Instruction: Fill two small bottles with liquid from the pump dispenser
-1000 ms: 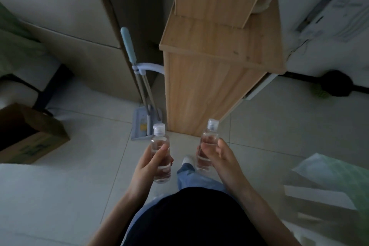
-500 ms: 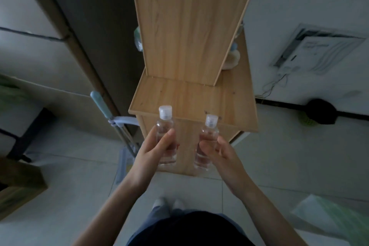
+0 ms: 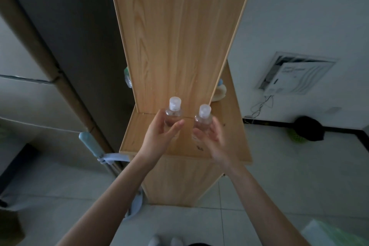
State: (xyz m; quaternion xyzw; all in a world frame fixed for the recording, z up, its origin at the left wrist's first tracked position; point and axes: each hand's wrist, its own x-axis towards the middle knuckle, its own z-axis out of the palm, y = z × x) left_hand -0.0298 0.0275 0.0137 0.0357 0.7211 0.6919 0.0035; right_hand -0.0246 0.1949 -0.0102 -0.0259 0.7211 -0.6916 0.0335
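- Clear plastic makes up both small bottles, each with a pale flip cap and standing upright near the middle of the frame, over the wooden shelf (image 3: 229, 142) of a tall light-wood unit.
- Left bottle (image 3: 173, 115) sits a little higher in the picture than the right bottle (image 3: 203, 119); the two stand close together without touching.
- The person's left hand (image 3: 159, 136) wraps the lower body of the left bottle, thumb stretched across the front and fingers curled behind, so only the shoulder and cap show above the grip.
- The right hand (image 3: 209, 138) is blurred; its fingers curve loosely around the right bottle, and whether they grip it firmly or merely touch it cannot be told.
- Whether either bottle's base rests on the shelf cannot be told, because the hands cover the bases.
- Both bare forearms reach up from the lower corners of the frame toward the centre.
- An upright wooden panel (image 3: 179, 36) rises behind the bottles to the top edge of the picture.
- A pale round object (image 3: 219, 92) peeks out at the panel's right side, just beyond the bottles.
- At lower left, a light-blue mop handle (image 3: 89, 144) leans beside the shelf unit.
- On the white wall at right hangs a white panel with loose wires (image 3: 295, 74).
- The floor is pale tile (image 3: 299, 175).
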